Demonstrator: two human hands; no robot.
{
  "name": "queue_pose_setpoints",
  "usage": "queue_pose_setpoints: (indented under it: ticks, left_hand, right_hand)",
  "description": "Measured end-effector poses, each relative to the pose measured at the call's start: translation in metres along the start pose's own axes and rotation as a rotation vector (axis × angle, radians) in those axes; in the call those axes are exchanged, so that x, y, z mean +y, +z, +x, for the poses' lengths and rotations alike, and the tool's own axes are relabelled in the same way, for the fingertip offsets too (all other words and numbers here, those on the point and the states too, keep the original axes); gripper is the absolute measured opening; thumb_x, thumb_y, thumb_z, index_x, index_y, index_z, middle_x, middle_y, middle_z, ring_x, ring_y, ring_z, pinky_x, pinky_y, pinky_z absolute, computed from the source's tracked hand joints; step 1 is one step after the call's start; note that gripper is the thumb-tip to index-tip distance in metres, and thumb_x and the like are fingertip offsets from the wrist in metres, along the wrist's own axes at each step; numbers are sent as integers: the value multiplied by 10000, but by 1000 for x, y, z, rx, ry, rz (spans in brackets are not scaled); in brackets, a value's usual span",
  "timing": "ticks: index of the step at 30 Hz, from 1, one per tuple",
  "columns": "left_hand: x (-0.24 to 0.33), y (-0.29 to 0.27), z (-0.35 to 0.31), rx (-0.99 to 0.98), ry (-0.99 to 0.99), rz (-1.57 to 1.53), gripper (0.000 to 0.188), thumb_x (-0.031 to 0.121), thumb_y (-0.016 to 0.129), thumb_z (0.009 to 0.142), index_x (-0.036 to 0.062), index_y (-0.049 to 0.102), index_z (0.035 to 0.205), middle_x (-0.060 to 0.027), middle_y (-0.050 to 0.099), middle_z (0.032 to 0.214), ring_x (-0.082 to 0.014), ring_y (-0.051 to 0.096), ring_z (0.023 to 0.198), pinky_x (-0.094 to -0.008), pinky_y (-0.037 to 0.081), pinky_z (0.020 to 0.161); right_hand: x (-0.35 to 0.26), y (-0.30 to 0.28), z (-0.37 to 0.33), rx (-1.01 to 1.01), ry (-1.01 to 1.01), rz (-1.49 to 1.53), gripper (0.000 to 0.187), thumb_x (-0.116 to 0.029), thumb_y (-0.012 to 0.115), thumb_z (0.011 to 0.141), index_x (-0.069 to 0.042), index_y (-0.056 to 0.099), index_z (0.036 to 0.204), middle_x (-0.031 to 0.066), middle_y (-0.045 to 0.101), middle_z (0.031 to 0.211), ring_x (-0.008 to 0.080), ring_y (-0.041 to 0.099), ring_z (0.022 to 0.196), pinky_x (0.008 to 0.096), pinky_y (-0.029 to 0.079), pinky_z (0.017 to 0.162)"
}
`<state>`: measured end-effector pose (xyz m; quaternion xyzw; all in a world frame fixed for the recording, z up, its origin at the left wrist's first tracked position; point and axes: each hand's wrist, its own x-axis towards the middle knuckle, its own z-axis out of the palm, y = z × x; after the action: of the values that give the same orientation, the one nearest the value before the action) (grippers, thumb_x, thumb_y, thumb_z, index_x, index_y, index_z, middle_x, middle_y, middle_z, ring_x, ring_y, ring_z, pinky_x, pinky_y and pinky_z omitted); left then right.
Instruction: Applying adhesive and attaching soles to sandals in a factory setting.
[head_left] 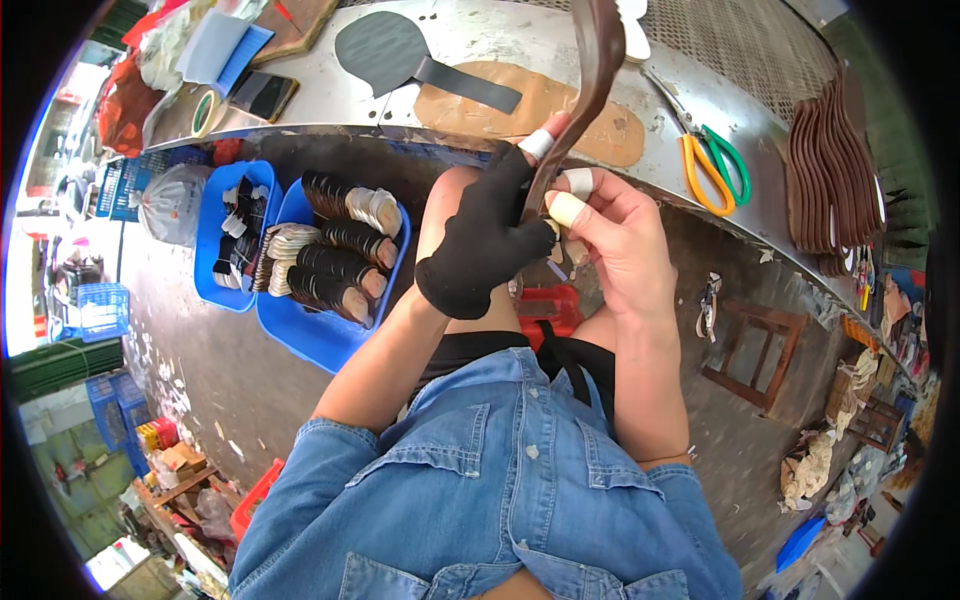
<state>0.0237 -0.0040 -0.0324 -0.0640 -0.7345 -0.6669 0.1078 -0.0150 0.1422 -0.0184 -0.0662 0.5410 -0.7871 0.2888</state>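
A long, curved dark brown leather-like strip (597, 85) stands up from my hands over the bench's near edge. My left hand (480, 245), in a black glove with taped fingertips, is closed around its lower part. My right hand (625, 240) is bare apart from pale coverings on its thumb and a finger, and it pinches the strip's lower end. That end is partly hidden by my fingers. Behind the strip, a tan oblong sheet (470, 115) lies on the metal bench (370, 110), with a dark grey rounded piece (380, 52) and a grey band (470, 85) on or beside it.
Scissors (712, 172) with orange and green handles lie right of my hands, before a stack of brown strips (830, 180). A phone (268, 95) and tape roll (206, 113) sit left. Blue bins (225, 290) (335, 352) hold bundled pieces. A wooden frame (757, 355) is on the floor.
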Motion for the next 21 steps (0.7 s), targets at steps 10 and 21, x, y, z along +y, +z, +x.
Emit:
queue_pose_setpoints:
  ticks: [10,21]
  left_hand:
    - [17,1,-8,0,-460,-601,578,83,502,761,27,401,1327,-31,558,1016,-89,535,854,-210,438,705]
    - [41,0,5,-195,-196,-312,690,172,599,806,49,296,1413,-70,452,1311,-136,451,1149,-252,425,876]
  right_hand:
    - [-14,7,0,203,-880,-1049,256,22,689,633,-28,605,870,64,583,783,164,576,589,268,455,511]
    - [-19,0,-7,257,-850,-869,141,29,640,748,-15,571,862,51,569,773,116,563,564,226,430,485]
